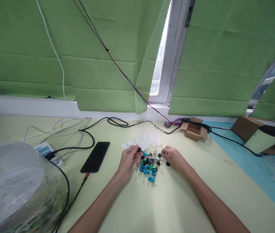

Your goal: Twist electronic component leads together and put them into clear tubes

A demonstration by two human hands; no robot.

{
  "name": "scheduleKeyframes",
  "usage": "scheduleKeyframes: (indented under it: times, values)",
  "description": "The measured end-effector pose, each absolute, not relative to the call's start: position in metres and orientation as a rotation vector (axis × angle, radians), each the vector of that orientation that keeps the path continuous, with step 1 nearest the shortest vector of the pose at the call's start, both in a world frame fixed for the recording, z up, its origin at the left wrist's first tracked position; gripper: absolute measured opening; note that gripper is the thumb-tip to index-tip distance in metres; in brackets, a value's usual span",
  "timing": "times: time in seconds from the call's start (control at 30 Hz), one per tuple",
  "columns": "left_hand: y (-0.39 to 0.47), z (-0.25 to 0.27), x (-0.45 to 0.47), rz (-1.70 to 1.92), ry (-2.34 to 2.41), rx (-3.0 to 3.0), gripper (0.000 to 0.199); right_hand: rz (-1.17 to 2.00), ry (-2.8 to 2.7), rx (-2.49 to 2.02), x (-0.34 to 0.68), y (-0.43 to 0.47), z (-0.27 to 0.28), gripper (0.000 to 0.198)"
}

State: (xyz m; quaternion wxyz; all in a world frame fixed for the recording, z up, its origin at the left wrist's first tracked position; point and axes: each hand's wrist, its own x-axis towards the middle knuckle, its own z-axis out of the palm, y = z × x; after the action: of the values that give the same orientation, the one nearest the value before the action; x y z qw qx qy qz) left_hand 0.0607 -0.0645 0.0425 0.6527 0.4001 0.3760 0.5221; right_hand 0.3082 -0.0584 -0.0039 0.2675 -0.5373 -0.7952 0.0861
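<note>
A pile of small parts [149,165] lies on the pale table between my hands, with blue metallic, green and black pieces and thin wire-like pieces among them. At its left edge my left hand [129,159] is closed on a small round black part [139,149]. My right hand [173,157] is on the other side, fingers curled together by a small black knob-like piece [160,155]; whether it grips anything is hidden. Another black disc [168,164] rests on the table just below that hand. Several clear containers with whitish round lids [130,142] stand behind the pile.
A black phone [95,157] with a cable lies to the left, near a plastic-wrapped bundle [18,181]. Black and white cables [118,122] run along the back. An open cardboard box [193,130] stands back right, and a larger carton [246,127] rests on blue sheeting.
</note>
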Motion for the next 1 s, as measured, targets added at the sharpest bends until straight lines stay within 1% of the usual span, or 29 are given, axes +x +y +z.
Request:
scheduleKeyframes:
  times: [0.2,0.47,0.8,1.0]
  values:
    - [-0.065,0.042,0.061,1.179,0.849,0.9,0.033,0.299,-2.117,-1.451,0.305,-0.06,0.0,0.018]
    - [-0.069,0.046,0.063,1.165,0.863,0.88,0.036,0.317,-2.093,-1.393,0.306,-0.058,-0.004,0.02]
    - [-0.066,0.041,0.062,1.135,0.859,0.922,0.035,0.218,-2.058,-1.324,0.301,-0.066,0.009,0.019]
    - [-0.064,0.036,0.061,1.127,0.855,0.941,0.041,0.176,-2.025,-1.241,0.295,-0.073,0.015,0.021]
